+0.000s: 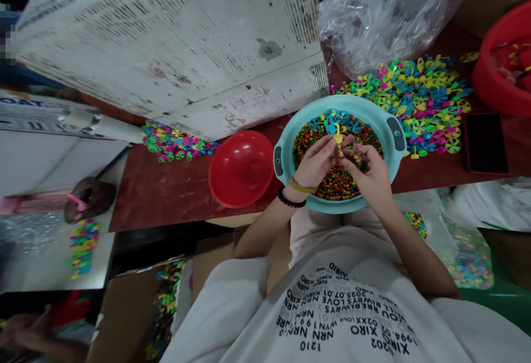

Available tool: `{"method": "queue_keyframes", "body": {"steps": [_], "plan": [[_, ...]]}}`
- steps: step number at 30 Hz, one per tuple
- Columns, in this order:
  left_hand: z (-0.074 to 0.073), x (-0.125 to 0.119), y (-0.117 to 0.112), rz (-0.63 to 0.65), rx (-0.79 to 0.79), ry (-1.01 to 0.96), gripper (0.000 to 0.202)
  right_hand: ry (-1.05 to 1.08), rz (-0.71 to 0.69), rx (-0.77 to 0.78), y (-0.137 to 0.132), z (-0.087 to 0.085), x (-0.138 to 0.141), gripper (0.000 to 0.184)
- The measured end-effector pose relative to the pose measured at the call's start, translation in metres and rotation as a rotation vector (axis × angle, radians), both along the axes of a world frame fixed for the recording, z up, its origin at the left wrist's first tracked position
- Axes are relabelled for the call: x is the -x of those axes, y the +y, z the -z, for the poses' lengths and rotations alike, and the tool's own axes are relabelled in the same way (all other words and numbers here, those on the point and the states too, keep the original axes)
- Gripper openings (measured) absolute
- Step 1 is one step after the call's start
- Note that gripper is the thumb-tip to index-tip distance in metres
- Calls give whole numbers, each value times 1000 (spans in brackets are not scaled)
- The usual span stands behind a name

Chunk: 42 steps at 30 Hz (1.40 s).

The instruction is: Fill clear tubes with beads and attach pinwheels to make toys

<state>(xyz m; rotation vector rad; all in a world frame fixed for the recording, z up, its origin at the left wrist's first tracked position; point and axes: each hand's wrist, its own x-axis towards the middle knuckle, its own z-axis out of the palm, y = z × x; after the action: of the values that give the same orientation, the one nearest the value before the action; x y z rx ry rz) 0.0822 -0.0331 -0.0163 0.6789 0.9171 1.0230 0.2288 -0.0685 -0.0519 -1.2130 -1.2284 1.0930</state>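
My left hand (pixel 315 161), with a yellow band and a black beaded bracelet at the wrist, pinches a yellow plastic stick (pixel 338 140) strung with small beads. My right hand (pixel 367 172) is curled close beside the stick, with a few beads showing between its fingers. Both hands hover over a teal plastic basin (pixel 332 103) with dark grey handles. The basin is filled with many small multicoloured beads (pixel 332 183), and several blue plastic pinwheel discs (pixel 332 122) lie on top of them.
A heap of multicoloured plastic pinwheels (pixel 415 103) lies on the brown wooden table (pixel 166 197), with a smaller heap (pixel 178 144) at left. A red bowl (pixel 240 169), red basin (pixel 501 69), black phone (pixel 485 143), plastic bag (pixel 385 14) and large printed white board (pixel 166 47) surround the teal basin.
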Motion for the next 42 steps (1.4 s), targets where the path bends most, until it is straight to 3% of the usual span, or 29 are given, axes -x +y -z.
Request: {"method": "queue_keyframes", "body": {"steps": [7, 11, 16, 19, 23, 26, 32, 37, 39, 42], "plan": [[11, -14, -10, -215, -118, 46, 37, -67, 82, 15, -2, -1, 1, 27], [17, -10, -11, -154, -181, 87, 38, -134, 77, 1, 2, -2, 1, 26], [17, 2, -9, -88, -313, 313, 41, -239, 63, -2, 3, -4, 1, 22], [15, 5, -9, -114, -276, 376, 35, -260, 37, -5, 2, -4, 2, 18], [10, 0, -12, -149, -149, 295, 39, -249, 41, -34, 1, -6, 3, 19], [6, -1, -14, -127, -150, 265, 45, -249, 35, -73, -1, -8, 3, 16], [-1, 24, -9, 46, -433, 413, 48, -227, -71, -161, -8, -18, -3, 13], [-10, 42, -14, 149, -388, 267, 51, 24, -342, -98, -2, -24, -10, 30], [-9, 41, -15, 113, -354, 216, 53, 98, -393, -90, 2, -25, -9, 33], [-1, 35, -14, -94, -356, 245, 51, 49, -284, -87, 5, -25, -4, 35]]}}
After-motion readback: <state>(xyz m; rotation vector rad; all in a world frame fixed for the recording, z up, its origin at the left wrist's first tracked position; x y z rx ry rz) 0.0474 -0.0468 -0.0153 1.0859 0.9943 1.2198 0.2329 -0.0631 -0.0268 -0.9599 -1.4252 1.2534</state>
